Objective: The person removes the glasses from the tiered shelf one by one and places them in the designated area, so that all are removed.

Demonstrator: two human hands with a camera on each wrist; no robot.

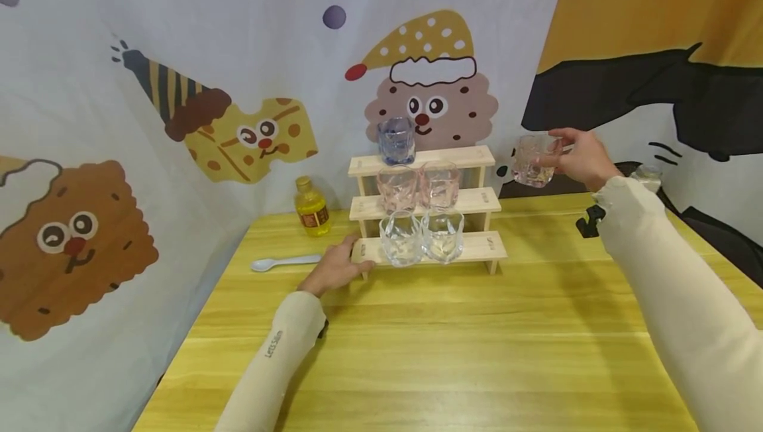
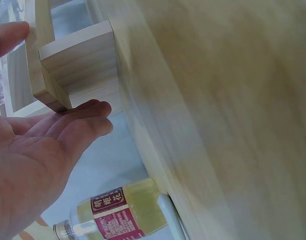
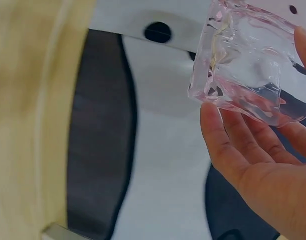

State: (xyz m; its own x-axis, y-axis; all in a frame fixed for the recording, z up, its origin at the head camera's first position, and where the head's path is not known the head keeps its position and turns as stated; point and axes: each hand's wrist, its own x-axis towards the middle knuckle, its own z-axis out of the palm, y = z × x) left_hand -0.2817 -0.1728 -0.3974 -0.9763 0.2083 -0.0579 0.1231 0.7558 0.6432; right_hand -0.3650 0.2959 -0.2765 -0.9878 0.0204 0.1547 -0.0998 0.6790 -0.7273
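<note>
Right hand [image 1: 581, 157] grips a faceted pink glass [image 1: 532, 160]; left hand [image 1: 334, 266], fingers relaxed, touches the stepped wooden rack [image 1: 477, 246].

In the left wrist view, the pale wooden three-step rack [image 2: 75, 65] is cut off by the top and left edges, and the yellow tabletop [image 2: 232, 110] is blurred. The label print on the small yellow bottle [image 2: 115, 212] cannot be read. In the right wrist view, the faceted pink glass [image 3: 247, 65] is clipped at the top and right edges.
</note>
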